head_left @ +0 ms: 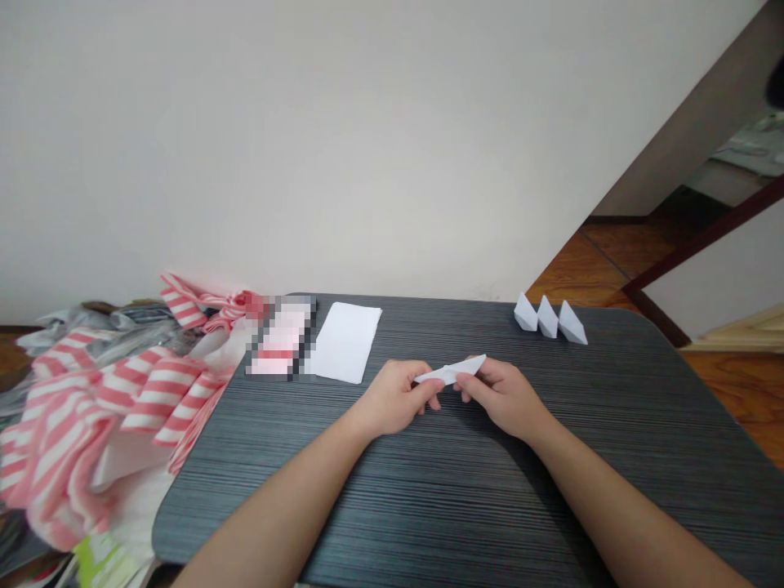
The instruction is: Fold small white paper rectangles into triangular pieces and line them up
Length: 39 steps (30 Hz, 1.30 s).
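From the head camera, the person's two bare forearms (275, 498) reach in from the bottom edge and meet near the middle of a dark grey wood-grain counter (429, 506); the left hand (395, 398) and the right hand (503, 398) are held just above its surface, close together but not touching each other; both are curled, with the fingers bent inward rather than spread, and each pinches one end of a narrow folded white paper (450, 370) between thumb and fingertips; the paper lies almost level between them, its far corner pointing up and to the right, and most of its folds are too small or hidden by the fingers to read; beyond the hands, near the counter's far edge and to the right, three folded paper figures (550, 320) stand in a row, just beside one another, each with a pointed top; toward the far left lies a flat white paper sheet (346, 343), well apart from the hands; a pixelated, unreadable patch (282, 336) sits just left of it; pink-and-white striped fabric (91, 433) heaps over the left side beyond the counter's edge, with grey crumpled material (98, 331) behind it; a plain white wall (306, 147) rises behind, and a wooden floor (618, 253) shows at right.
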Tool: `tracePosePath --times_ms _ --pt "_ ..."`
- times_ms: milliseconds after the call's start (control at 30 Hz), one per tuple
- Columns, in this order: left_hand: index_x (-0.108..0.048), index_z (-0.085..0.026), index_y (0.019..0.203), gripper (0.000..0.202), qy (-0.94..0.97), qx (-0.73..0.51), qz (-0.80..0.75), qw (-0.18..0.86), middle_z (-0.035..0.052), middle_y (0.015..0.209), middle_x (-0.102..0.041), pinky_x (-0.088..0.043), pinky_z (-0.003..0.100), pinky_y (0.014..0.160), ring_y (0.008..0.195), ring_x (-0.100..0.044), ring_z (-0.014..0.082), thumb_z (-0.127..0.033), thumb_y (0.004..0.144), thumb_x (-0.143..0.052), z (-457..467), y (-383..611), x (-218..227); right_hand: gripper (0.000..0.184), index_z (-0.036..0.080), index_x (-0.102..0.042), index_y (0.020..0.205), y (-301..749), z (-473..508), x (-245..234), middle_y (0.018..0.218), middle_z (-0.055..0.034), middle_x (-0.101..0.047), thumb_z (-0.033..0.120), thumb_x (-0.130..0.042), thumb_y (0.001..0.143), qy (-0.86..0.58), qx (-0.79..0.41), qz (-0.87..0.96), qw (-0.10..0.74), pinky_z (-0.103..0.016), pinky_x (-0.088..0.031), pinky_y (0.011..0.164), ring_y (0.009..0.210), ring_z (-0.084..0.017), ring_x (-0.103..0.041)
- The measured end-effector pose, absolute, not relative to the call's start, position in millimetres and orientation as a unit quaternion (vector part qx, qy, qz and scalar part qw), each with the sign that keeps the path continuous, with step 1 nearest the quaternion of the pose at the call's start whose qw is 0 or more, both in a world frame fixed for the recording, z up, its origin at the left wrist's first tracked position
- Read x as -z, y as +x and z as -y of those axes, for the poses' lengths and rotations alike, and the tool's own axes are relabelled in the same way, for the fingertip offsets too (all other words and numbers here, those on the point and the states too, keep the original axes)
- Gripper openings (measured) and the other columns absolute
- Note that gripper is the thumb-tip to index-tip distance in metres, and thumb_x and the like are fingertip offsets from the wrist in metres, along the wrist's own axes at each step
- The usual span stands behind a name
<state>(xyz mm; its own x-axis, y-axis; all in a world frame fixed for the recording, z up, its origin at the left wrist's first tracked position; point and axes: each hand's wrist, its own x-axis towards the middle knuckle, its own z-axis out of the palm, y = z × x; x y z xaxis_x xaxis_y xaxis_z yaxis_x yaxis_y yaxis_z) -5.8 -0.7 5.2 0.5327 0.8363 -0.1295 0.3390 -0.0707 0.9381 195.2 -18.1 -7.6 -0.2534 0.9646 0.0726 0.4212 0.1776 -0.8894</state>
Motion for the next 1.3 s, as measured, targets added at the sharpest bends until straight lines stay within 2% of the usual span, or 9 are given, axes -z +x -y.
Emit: tracePosePath --times_ms 100,300,467,767,1100,1200,1300 --pt "-0.061 -0.014 0.073 0.034 0.688 -0.24 -0.419 0.542 0.0031 0.067 -0.065 -0.038 0.019 0.048 0.05 -0.049 0.0079 -0.042 0.086 -0.046 0.9 -5.2 -5.7 0.023 0.017 -0.06 0.073 195.4 17.6 6.5 0.068 -0.0028 -0.062 0.03 -0.05 0.088 -0.512 -0.383 0.689 0.342 -0.027 -0.044 0.064 0.067 -0.016 -0.058" --pt "-0.056 -0.016 0.097 0.025 0.671 -0.31 -0.389 0.55 0.0021 0.078 -0.06 -0.043 0.02 0.055 0.059 -0.053 0.0089 -0.036 0.089 -0.044 0.7 -4.4 -3.8 0.02 0.017 -0.058 0.071 194.8 16.1 2.7 0.07 -0.0016 -0.059 0.024 -0.05 0.088 -0.479 -0.34 0.744 0.318 -0.026 -0.041 0.064 0.065 -0.015 -0.055" --pt "-0.055 -0.016 0.09 0.017 0.711 -0.323 -0.382 0.494 0.0037 0.09 -0.059 -0.043 0.021 0.062 0.07 -0.053 0.0104 -0.031 0.088 -0.048 -0.5 -5.2 -3.1 0.02 0.018 -0.058 0.07 194.9 15.7 3.1 0.067 -0.0009 -0.058 0.024 -0.051 0.088 -0.482 -0.313 0.758 0.308 -0.025 -0.039 0.061 0.063 -0.014 -0.054" --pt "-0.059 -0.016 0.089 0.019 0.734 -0.314 -0.386 0.462 0.0037 0.084 -0.06 -0.043 0.023 0.065 0.072 -0.054 0.0124 -0.029 0.088 -0.045 0.0 -5.1 -3.9 0.018 0.018 -0.058 0.072 195.5 15.8 2.4 0.068 -0.0012 -0.058 0.021 -0.05 0.088 -0.475 -0.31 0.764 0.308 -0.026 -0.04 0.063 0.065 -0.015 -0.054" --pt "-0.064 -0.017 0.083 0.017 0.786 -0.312 -0.343 0.409 0.0061 0.091 -0.062 -0.043 0.027 0.077 0.085 -0.056 0.0154 -0.019 0.086 -0.047 -2.2 -5.0 -7.8 0.021 0.019 -0.059 0.069 196.5 15.0 2.7 0.07 -0.0015 -0.06 0.023 -0.051 0.088 -0.449 -0.319 0.771 0.319 -0.027 -0.042 0.067 0.067 -0.015 -0.056" --pt "-0.065 -0.016 0.082 0.015 0.789 -0.31 -0.334 0.412 0.0058 0.094 -0.061 -0.043 0.025 0.075 0.084 -0.056 0.0145 -0.019 0.084 -0.05 -2.3 -5.1 -7.4 0.02 0.019 -0.059 0.07 196.4 15.7 1.9 0.069 -0.001 -0.06 0.023 -0.052 0.088 -0.448 -0.328 0.767 0.322 -0.027 -0.042 0.067 0.067 -0.015 -0.057" --pt "-0.064 -0.016 0.081 0.018 0.77 -0.3 -0.364 0.43 0.0039 0.084 -0.062 -0.042 0.024 0.071 0.077 -0.056 0.0134 -0.023 0.086 -0.048 -2.8 -5.4 -6.3 0.017 0.02 -0.06 0.074 195.3 17.0 0.7 0.071 -0.0017 -0.061 0.02 -0.05 0.088 -0.448 -0.334 0.761 0.33 -0.028 -0.043 0.068 0.068 -0.015 -0.057"
